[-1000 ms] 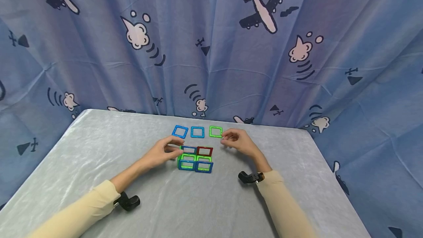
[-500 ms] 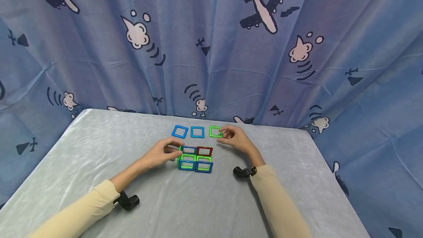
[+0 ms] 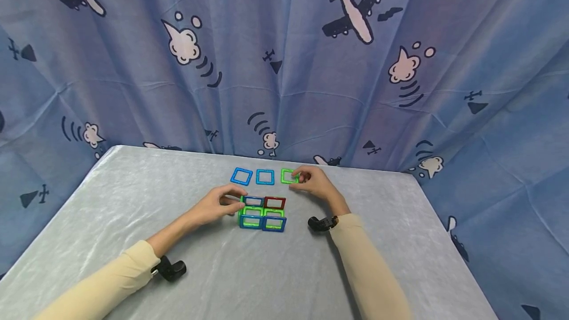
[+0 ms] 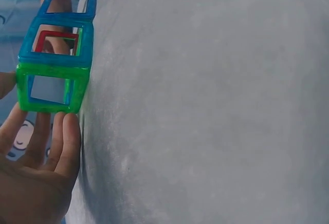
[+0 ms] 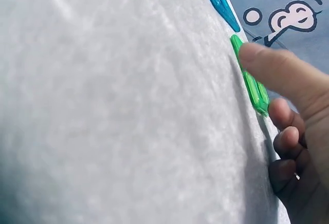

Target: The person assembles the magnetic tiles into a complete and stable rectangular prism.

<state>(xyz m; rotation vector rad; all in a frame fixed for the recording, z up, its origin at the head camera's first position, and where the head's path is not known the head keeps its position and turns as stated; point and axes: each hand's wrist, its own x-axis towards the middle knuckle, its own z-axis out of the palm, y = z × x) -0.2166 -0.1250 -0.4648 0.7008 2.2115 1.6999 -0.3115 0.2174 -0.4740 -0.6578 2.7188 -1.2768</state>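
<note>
My left hand (image 3: 218, 206) holds the left end of a box built from square magnetic tile frames (image 3: 263, 223), thumb toward the front and fingers behind. In the left wrist view its fingertips meet the edge of the green end tile (image 4: 51, 70). Blue tiles form the box's front; a red tile (image 3: 275, 197) and a darker blue one stand at its back. Beyond the box, my right hand (image 3: 316, 182) reaches over a loose green tile (image 3: 282, 177) lying flat. In the right wrist view the thumb overlaps that green tile (image 5: 252, 88), with the other fingers bent near its end.
Two loose blue tiles, one square to the edge (image 3: 265, 171) and one turned askew (image 3: 234, 174), lie left of the green one. A grey cloth covers the table (image 3: 249, 280). Close behind its far edge hangs a blue curtain (image 3: 231, 112) with airplane prints.
My right hand has moved left, from beside the loose green tile to over its right part. The left hand and the box have stayed in place.
</note>
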